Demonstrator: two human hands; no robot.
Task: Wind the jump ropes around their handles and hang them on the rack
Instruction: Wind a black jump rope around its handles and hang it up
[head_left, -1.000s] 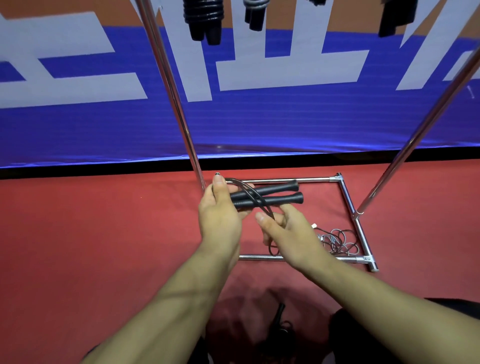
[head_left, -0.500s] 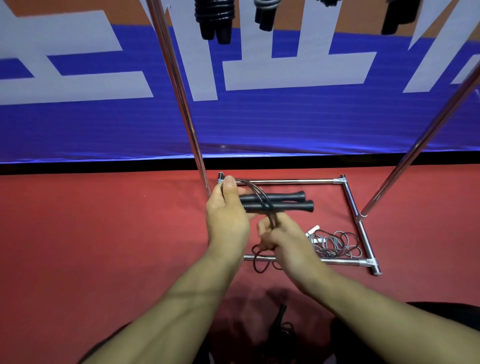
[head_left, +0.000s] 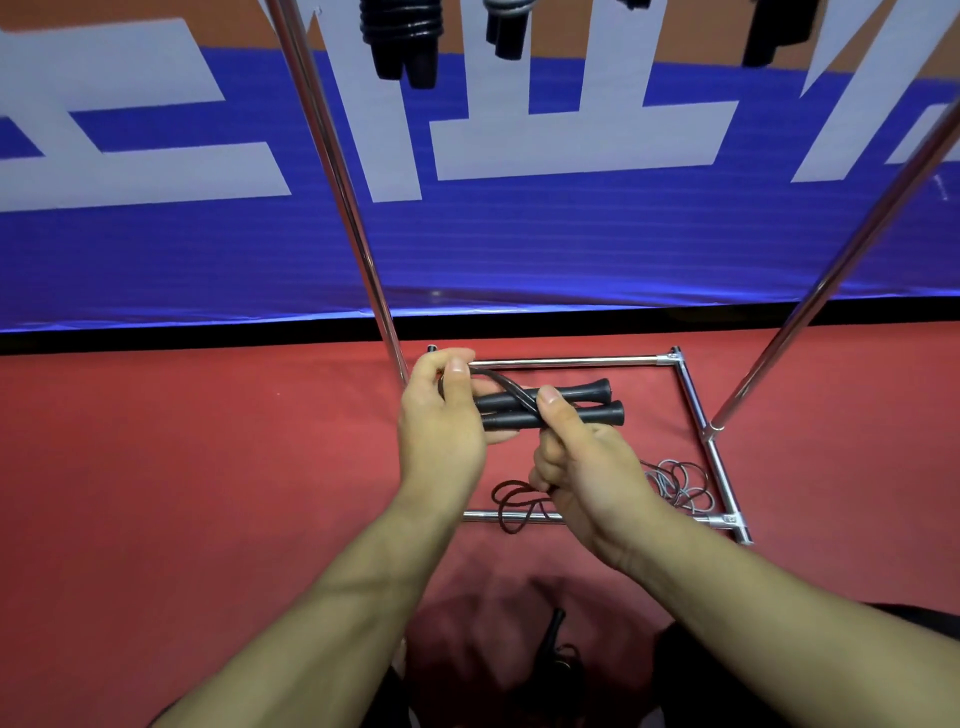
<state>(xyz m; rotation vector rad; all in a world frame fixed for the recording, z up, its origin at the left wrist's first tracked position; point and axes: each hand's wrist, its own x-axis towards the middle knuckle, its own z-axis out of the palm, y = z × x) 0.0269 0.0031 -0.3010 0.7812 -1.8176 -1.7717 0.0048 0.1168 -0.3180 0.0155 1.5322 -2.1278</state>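
Winding under way: rope drawn across paired handles.

The left hand (head_left: 441, 426) grips one end of the two black ribbed plastic handles (head_left: 550, 410), held side by side; the right hand (head_left: 582, 462) pinches the dark rubber cord (head_left: 506, 389) just beside that grip, thumb pressed on the handles. Half a second ago the right hand was below the handles; it has since risen onto them, carrying the cord over, so one wrap appears nearly laid. Slack cord (head_left: 514, 501) trails below the grip across the chrome tubular rack base (head_left: 571, 360). Hanging is judged distant.
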